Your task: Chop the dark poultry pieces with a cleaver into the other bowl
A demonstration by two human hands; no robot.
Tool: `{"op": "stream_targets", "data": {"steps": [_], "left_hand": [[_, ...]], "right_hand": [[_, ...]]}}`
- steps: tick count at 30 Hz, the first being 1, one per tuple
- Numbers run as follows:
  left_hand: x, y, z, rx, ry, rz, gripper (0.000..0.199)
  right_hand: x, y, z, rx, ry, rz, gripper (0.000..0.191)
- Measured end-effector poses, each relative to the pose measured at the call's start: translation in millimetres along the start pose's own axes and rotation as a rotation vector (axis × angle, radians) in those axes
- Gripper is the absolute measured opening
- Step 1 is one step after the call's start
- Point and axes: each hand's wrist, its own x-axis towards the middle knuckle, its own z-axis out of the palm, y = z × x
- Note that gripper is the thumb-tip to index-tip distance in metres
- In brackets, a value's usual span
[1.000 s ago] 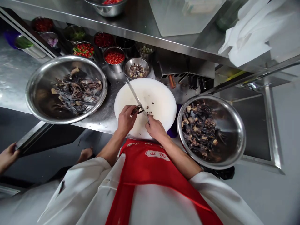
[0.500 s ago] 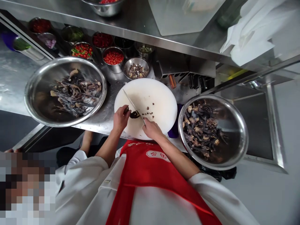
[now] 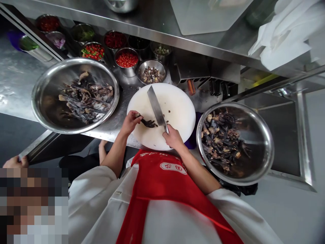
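Note:
On a round white cutting board [image 3: 177,98] lies a dark chicken foot [image 3: 149,123], its toes pointing right. My left hand [image 3: 130,121] pinches the leg end of it between thumb and fingers. My right hand [image 3: 174,137] is closed round the handle of a cleaver [image 3: 156,106], whose broad blade leans across the board, apart from the toes. Small dark trimmings [image 3: 169,111] lie beside and partly behind the blade. To the left, a large steel bowl [image 3: 38,101] holds more dark chicken feet [image 3: 87,98]; another steel bowl [image 3: 264,145] on the right also holds many.
Steel pots with chopped red chillies [image 3: 127,60] and a small bowl of chopped bits [image 3: 152,74] stand behind the board. A knife rack [image 3: 193,69] sits under the steel shelf [image 3: 142,31]. A sink [image 3: 279,132] is at right. Another person's hand [image 3: 16,162] shows at lower left.
The cleaver has come off the chicken foot and swung right, its blade now turned flatter. The foot's toes now show. Some trimmings have shifted or are covered by the blade.

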Motion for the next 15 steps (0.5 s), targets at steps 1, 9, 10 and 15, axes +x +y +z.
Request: {"op": "stream_targets", "data": {"steps": [1,9,10,15], "left_hand": [[2.8,-2.2,0.8,-0.036,0.0,0.0,0.033],[8.4,-2.0,-11.7,0.213,-0.054,-0.057,0.033],[7.6,-2.2,-12.9,0.261,-0.048,-0.062,0.035],[3.8,0.3,-12.3,0.434,-0.003,-0.068,0.04]], "right_hand": [[-1.9,-1.1,-0.7,0.015,0.03,-0.013,0.029],[-8.1,-15.4,-16.8,0.039,0.184,-0.118,0.039],[-8.1,-17.8,-17.9,0.016,0.188,-0.133,0.039],[-7.5,-25.0,-9.9,-0.089,0.138,-0.17,0.039]]}}
